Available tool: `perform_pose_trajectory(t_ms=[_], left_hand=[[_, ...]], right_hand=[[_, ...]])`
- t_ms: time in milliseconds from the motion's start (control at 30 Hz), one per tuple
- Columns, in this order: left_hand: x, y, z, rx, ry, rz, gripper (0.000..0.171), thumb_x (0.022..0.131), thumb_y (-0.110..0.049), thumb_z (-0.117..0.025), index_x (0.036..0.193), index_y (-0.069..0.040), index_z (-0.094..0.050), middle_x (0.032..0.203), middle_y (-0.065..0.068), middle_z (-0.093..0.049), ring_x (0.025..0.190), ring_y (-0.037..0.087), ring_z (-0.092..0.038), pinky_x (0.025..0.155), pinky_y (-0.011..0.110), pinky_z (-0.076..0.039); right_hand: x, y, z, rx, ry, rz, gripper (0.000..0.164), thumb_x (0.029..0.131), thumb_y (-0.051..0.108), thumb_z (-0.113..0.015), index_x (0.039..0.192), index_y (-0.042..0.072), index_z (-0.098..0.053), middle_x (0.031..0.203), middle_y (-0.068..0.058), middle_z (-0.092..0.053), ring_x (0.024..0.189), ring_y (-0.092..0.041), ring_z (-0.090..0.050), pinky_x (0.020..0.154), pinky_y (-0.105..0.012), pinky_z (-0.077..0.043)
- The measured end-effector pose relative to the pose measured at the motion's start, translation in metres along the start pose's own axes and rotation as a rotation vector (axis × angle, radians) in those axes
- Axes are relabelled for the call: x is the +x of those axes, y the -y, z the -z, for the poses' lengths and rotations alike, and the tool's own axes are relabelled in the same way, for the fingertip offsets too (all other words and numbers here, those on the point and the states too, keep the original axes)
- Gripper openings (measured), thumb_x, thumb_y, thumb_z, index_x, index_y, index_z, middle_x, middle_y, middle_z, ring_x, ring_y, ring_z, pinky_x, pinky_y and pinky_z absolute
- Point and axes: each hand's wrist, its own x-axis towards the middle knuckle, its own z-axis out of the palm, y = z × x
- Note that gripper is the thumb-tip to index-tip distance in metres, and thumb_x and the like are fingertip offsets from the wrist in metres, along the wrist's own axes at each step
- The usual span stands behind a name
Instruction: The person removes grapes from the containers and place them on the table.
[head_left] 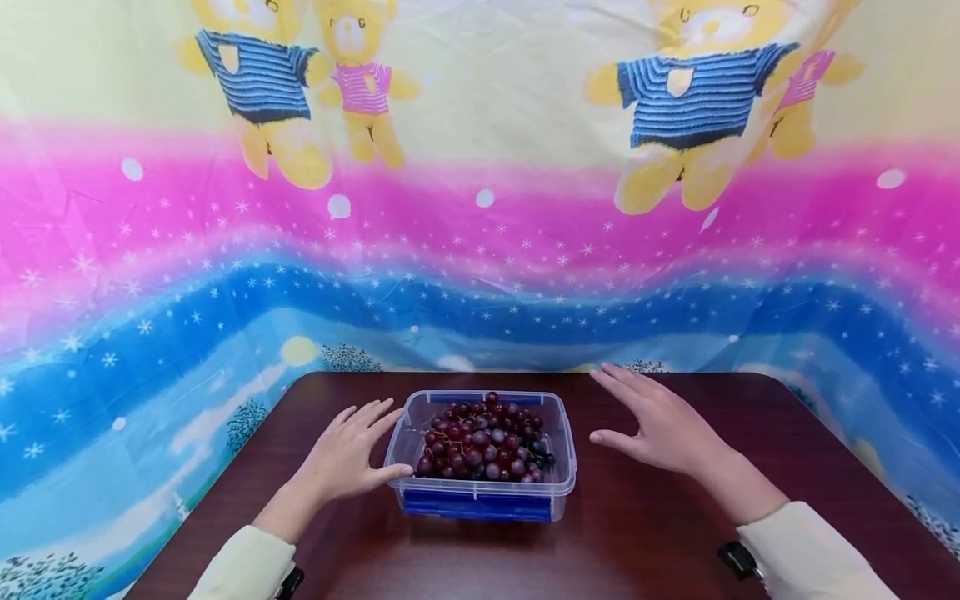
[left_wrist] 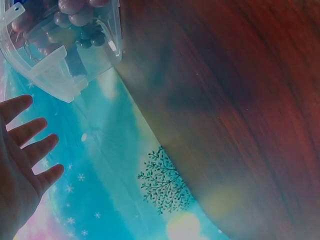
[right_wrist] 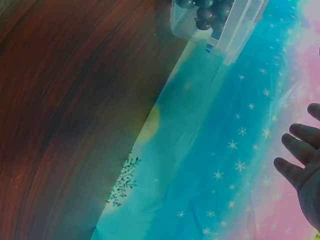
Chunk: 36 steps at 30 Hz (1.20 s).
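Observation:
A clear plastic food container (head_left: 558,492) with blue clips stands lidless on the table, filled with red and dark grapes (head_left: 480,442). My left hand (head_left: 341,454) is beside the container's left wall, fingers spread, with the thumb tip close to the near left corner; whether it touches is hard to tell. Off to the right, my right hand (head_left: 660,421) hovers with straight, spread fingers, apart from the container and holding nothing. In the left wrist view the left hand (left_wrist: 22,155) shows a gap to the container (left_wrist: 60,75).
The dark brown wooden table (head_left: 637,550) has rounded far corners. Right behind its far edge hangs a cloth backdrop (head_left: 480,317) printed with bears and snowflakes, which also runs along both sides. Each wrist carries a black strap (head_left: 738,560) by its pale sleeve.

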Motion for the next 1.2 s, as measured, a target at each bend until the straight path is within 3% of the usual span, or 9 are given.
perform_pose_trajectory(t_ms=[433, 733, 1200], left_hand=[[-0.007, -0.004, -0.004, -0.053, -0.024, -0.040, 0.084, 0.083, -0.069, -0.059, 0.134, -0.003, -0.058, 0.136, 0.017, -0.054, 0.126, 0.034, -0.050, 0.103, 0.053, -0.039], [-0.010, -0.009, -0.005, -0.055, 0.003, -0.004, 0.082, 0.084, -0.066, -0.060, 0.134, -0.002, -0.057, 0.136, 0.015, -0.055, 0.127, 0.033, -0.049, 0.105, 0.051, -0.038], [-0.015, -0.010, -0.009, -0.068, -0.018, 0.001, 0.079, 0.087, -0.063, -0.059, 0.133, 0.001, -0.057, 0.135, 0.017, -0.055, 0.125, 0.035, -0.050, 0.105, 0.049, -0.039]], right_hand=[[0.011, 0.016, -0.006, 0.064, -0.023, 0.029, 0.080, 0.081, 0.051, -0.074, 0.145, 0.013, -0.047, 0.143, -0.011, -0.049, 0.126, -0.034, -0.050, 0.101, -0.052, -0.042], [0.019, 0.033, -0.015, 0.105, 0.014, 0.074, 0.079, 0.083, 0.051, -0.073, 0.145, 0.011, -0.046, 0.144, -0.012, -0.048, 0.127, -0.033, -0.050, 0.099, -0.051, -0.045], [0.033, 0.064, -0.031, 0.153, 0.092, 0.117, 0.078, 0.086, 0.059, -0.063, 0.147, 0.014, -0.044, 0.145, -0.013, -0.047, 0.128, -0.030, -0.049, 0.101, -0.049, -0.043]])
